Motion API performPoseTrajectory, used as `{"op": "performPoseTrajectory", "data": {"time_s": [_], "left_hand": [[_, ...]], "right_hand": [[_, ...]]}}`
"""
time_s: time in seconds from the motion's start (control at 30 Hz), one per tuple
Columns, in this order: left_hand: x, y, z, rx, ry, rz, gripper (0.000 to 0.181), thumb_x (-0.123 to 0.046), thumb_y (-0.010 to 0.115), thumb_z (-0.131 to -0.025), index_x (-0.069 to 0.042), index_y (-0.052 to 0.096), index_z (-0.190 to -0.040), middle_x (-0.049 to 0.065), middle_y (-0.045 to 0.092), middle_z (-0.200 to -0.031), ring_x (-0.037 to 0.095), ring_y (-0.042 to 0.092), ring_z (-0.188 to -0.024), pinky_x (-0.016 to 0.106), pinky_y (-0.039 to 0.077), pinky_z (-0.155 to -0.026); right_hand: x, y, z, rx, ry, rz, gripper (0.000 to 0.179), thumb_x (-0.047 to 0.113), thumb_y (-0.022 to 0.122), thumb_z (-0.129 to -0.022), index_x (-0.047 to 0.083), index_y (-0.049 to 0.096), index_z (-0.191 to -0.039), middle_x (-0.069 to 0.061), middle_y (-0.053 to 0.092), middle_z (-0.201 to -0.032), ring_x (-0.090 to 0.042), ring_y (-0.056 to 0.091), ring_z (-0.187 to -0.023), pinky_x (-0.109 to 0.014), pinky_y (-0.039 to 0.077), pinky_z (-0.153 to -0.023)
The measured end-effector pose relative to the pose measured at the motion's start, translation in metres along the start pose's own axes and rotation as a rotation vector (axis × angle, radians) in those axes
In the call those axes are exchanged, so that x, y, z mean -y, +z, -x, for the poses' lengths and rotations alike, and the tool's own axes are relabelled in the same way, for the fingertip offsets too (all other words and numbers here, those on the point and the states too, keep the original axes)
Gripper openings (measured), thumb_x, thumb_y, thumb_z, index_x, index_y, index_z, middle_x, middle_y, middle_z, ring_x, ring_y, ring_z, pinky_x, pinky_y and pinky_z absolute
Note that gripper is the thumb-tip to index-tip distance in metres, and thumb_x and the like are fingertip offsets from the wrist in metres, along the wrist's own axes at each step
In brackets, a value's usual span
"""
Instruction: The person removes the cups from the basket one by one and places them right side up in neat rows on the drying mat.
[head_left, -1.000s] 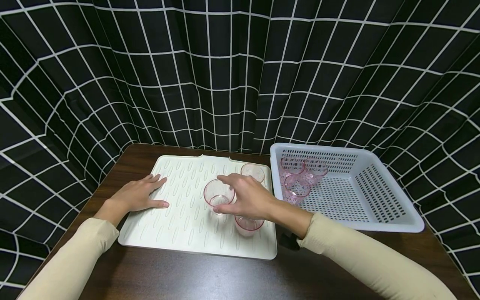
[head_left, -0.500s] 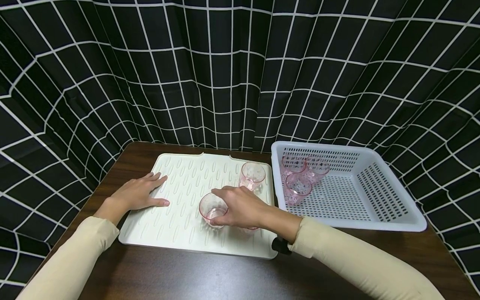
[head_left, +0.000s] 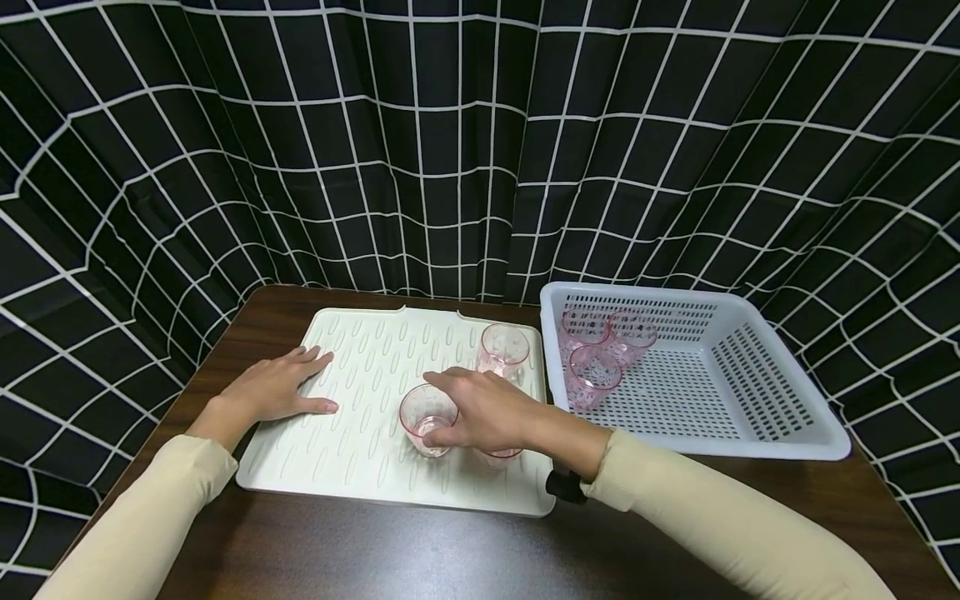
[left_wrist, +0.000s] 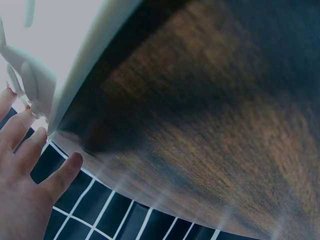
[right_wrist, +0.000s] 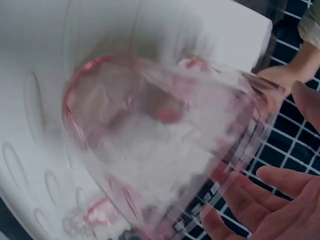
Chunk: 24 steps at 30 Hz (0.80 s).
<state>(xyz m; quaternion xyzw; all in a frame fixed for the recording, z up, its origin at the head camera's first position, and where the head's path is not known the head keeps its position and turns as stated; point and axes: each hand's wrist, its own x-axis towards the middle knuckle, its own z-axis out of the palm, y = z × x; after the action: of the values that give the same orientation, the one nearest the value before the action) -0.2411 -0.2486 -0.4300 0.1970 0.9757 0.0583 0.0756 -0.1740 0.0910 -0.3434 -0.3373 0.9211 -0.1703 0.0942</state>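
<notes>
On the white ridged draining mat (head_left: 352, 450) stands a clear pink tumbler (head_left: 420, 408), upright. My right hand (head_left: 491, 412) is at its right side, thumb and index finger spread beside the rim; in the right wrist view those fingers (right_wrist: 282, 180) look apart from the glass wall. Partly hidden under that hand is a second tumbler (head_left: 498, 458). A third tumbler (head_left: 502, 354) stands near the mat's back right corner. My left hand (head_left: 273, 387) rests flat on the mat's left edge, fingers spread; the left wrist view shows the same hand (left_wrist: 25, 175).
A white perforated basket (head_left: 712, 400) stands to the right of the mat, with three pink tumblers (head_left: 595, 379) at its left end. Dark wooden tabletop (head_left: 360, 558) shows in front. A black curtain (head_left: 450, 150) with a white grid hangs behind.
My right hand has lowered the tumbler onto the mat, toward me and slightly left. In the last half second its fingers have loosened from the glass. The left hand has stayed still.
</notes>
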Motion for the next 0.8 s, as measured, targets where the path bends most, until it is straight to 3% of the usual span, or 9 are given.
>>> {"op": "performPoseTrajectory", "data": {"time_s": [0.23, 0.4, 0.53, 0.8], "left_hand": [[0.000, 0.000, 0.001, 0.004, 0.000, 0.006, 0.102, -0.076, 0.061, -0.079, -0.007, 0.041, -0.152, 0.025, 0.035, -0.155, 0.048, 0.031, -0.142, 0.069, 0.032, -0.104], [0.001, 0.001, 0.001, 0.006, 0.001, 0.006, 0.103, -0.077, 0.061, -0.079, -0.007, 0.041, -0.152, 0.025, 0.035, -0.155, 0.048, 0.031, -0.142, 0.069, 0.032, -0.104], [0.001, 0.001, 0.001, 0.001, 0.003, 0.007, 0.102, -0.077, 0.061, -0.079, -0.007, 0.041, -0.151, 0.026, 0.035, -0.155, 0.048, 0.031, -0.142, 0.070, 0.032, -0.104], [0.001, -0.001, 0.002, -0.008, 0.011, 0.010, 0.101, -0.075, 0.063, -0.079, -0.006, 0.042, -0.151, 0.026, 0.036, -0.154, 0.048, 0.032, -0.142, 0.069, 0.032, -0.104]], "right_hand": [[-0.003, -0.021, 0.009, -0.070, -0.018, -0.049, 0.079, 0.044, 0.076, -0.087, 0.010, 0.043, -0.151, -0.011, 0.050, -0.147, -0.026, 0.049, -0.134, -0.049, 0.045, -0.104], [-0.017, -0.042, 0.017, -0.142, -0.061, -0.165, 0.081, 0.038, 0.080, -0.084, 0.010, 0.043, -0.150, -0.010, 0.050, -0.147, -0.025, 0.051, -0.132, -0.046, 0.043, -0.106], [-0.037, -0.063, 0.025, -0.203, -0.051, -0.259, 0.084, 0.035, 0.083, -0.081, 0.010, 0.042, -0.151, -0.009, 0.049, -0.149, -0.026, 0.050, -0.133, -0.048, 0.040, -0.108], [-0.103, -0.093, 0.045, -0.273, 0.078, -0.345, 0.088, 0.024, 0.082, -0.084, 0.007, 0.034, -0.154, -0.014, 0.035, -0.158, -0.036, 0.037, -0.142, -0.056, 0.032, -0.113]]}}
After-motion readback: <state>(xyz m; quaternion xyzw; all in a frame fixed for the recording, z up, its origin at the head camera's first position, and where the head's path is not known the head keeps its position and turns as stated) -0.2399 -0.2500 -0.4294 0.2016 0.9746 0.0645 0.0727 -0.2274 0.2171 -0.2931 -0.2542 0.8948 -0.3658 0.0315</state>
